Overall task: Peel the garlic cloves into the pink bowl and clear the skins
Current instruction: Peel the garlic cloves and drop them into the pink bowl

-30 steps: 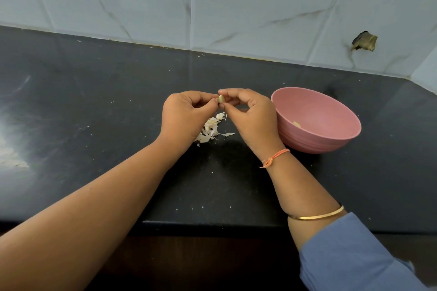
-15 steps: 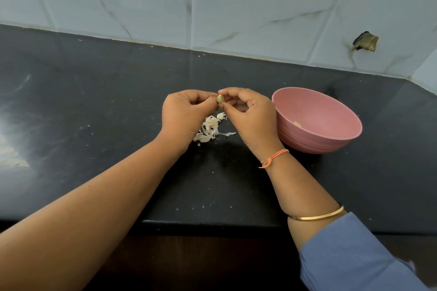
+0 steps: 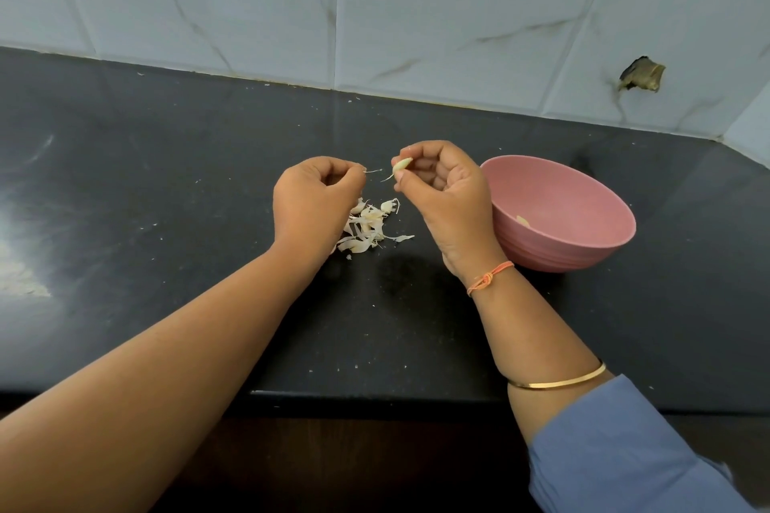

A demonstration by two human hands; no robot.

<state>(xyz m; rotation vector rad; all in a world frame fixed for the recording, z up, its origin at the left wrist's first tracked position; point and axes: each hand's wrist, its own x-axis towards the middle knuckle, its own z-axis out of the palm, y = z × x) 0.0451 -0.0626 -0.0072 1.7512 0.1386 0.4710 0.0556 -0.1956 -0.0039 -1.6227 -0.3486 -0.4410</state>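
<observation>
The right hand [image 3: 446, 196] pinches a garlic clove [image 3: 401, 165] between thumb and forefinger, its other fingers curled in. The left hand [image 3: 312, 200], fingers curled, pinches a thin wisp of skin [image 3: 373, 170]. Half a second ago both hands met at the clove; now a gap separates them. Below the gap, a pile of skins [image 3: 368, 227] lies on the dark bench [image 3: 166, 179], partly hidden by the left hand. The pink bowl [image 3: 541, 254] sits just right of the right hand, with a pale piece [image 3: 523, 221] inside. Behind runs a tiled wall [image 3: 416, 12] with a dark chip [image 3: 641, 73].
</observation>
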